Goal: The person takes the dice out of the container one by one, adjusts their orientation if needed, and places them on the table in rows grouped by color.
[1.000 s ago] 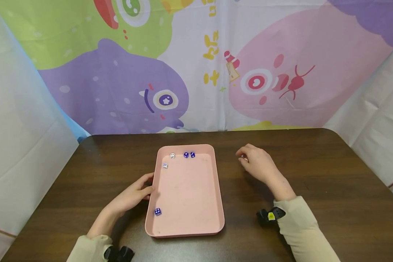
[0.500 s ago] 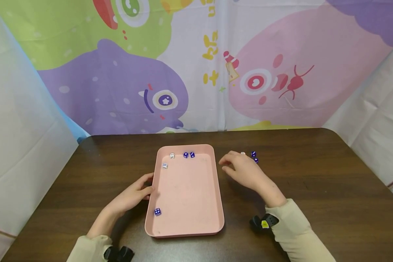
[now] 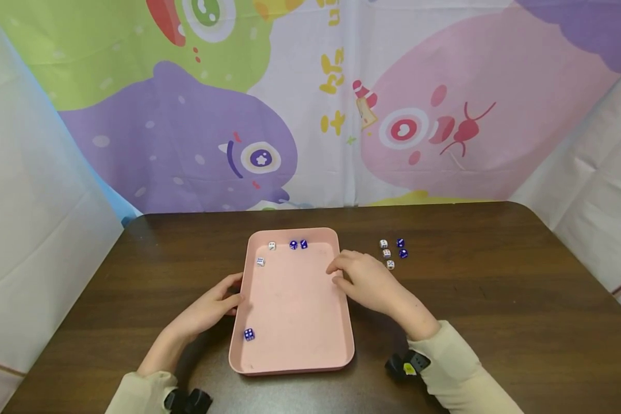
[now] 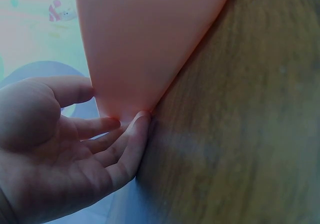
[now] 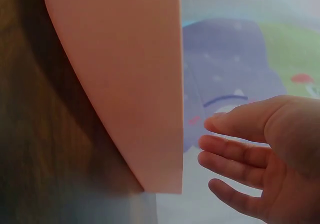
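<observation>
A pink tray [image 3: 295,322] lies on the table, with white dice [image 3: 260,261] and blue dice [image 3: 293,245] near its far end. Another blue die [image 3: 249,334] sits inside by the near left corner. My left hand [image 3: 209,307] rests against the tray's left side; in the left wrist view its fingertips touch the outer wall and the thumb tip is at the rim. Over the tray's right rim reaches my right hand [image 3: 370,279], its fingers loosely bent and apart. Nothing shows between them in the right wrist view, where the hand [image 5: 265,159] is above the rim.
On the brown table [image 3: 476,276], right of the tray, sit three white dice [image 3: 386,253] in a line and two blue dice [image 3: 403,253] beside them. A printed cartoon curtain [image 3: 315,115] hangs behind the table, with white cloth at both sides.
My right hand has moved left from the dice on the table to over the tray's right rim, uncovering those dice. The left hand and the tray have stayed put.
</observation>
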Tool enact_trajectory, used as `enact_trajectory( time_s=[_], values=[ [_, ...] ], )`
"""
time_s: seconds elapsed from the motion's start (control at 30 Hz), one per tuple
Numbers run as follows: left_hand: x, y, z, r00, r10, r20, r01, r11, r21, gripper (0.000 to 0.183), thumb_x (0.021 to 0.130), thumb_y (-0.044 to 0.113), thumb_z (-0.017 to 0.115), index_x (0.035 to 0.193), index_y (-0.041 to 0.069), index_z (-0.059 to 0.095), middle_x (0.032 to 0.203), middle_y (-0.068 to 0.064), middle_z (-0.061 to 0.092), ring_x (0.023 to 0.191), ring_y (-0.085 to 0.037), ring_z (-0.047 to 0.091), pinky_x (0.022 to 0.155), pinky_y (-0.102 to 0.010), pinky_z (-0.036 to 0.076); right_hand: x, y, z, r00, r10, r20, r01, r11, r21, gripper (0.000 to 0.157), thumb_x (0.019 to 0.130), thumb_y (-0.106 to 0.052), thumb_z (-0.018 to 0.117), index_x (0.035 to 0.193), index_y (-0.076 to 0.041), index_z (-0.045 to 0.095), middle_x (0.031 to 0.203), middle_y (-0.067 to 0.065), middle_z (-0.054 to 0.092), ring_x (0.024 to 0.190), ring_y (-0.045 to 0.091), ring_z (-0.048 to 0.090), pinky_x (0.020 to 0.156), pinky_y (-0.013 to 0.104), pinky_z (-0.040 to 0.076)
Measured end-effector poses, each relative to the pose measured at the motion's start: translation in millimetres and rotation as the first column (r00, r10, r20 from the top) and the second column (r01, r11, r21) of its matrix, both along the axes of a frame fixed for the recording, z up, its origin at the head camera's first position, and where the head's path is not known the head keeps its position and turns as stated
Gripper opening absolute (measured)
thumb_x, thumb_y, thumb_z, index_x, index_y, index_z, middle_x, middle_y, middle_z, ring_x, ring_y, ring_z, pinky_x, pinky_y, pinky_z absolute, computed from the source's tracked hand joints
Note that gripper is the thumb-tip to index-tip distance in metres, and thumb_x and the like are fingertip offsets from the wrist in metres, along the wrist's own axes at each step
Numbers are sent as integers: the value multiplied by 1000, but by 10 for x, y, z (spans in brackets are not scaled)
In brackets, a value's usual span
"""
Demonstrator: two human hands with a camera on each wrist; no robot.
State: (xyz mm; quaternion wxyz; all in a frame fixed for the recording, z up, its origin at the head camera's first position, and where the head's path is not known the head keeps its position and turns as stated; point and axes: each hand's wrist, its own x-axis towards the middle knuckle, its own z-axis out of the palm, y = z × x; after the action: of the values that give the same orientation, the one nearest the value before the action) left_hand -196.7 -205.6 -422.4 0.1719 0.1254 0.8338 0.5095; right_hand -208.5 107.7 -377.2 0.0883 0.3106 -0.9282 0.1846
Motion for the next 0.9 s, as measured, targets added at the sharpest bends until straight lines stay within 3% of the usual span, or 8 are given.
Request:
enact_trajectory(
  time_s=[0.27, 0.9],
  values=[
    [-4, 3, -8, 1000, -2, -5, 2, 1000, 7, 49, 94, 17, 44, 138, 1, 28, 132, -22, 36, 107, -29, 50, 83, -33, 48, 107, -130, -3, 998, 66, 0, -66, 998, 18, 13, 86, -15, 60, 96, -14, 67, 98, -2, 63, 91, 16, 59, 81, 34, 47],
    [9, 2, 3, 1000, 4, -3, -4, 1000, -1, 50, 94, 17, 44, 139, 2, 28, 130, -22, 38, 106, -28, 51, 83, -34, 48, 376, -496, -42, 973, 227, -46, -222, 970, 95, 14, 83, -17, 61, 96, -16, 67, 93, -5, 63, 87, 11, 59, 78, 28, 46]
  ],
)
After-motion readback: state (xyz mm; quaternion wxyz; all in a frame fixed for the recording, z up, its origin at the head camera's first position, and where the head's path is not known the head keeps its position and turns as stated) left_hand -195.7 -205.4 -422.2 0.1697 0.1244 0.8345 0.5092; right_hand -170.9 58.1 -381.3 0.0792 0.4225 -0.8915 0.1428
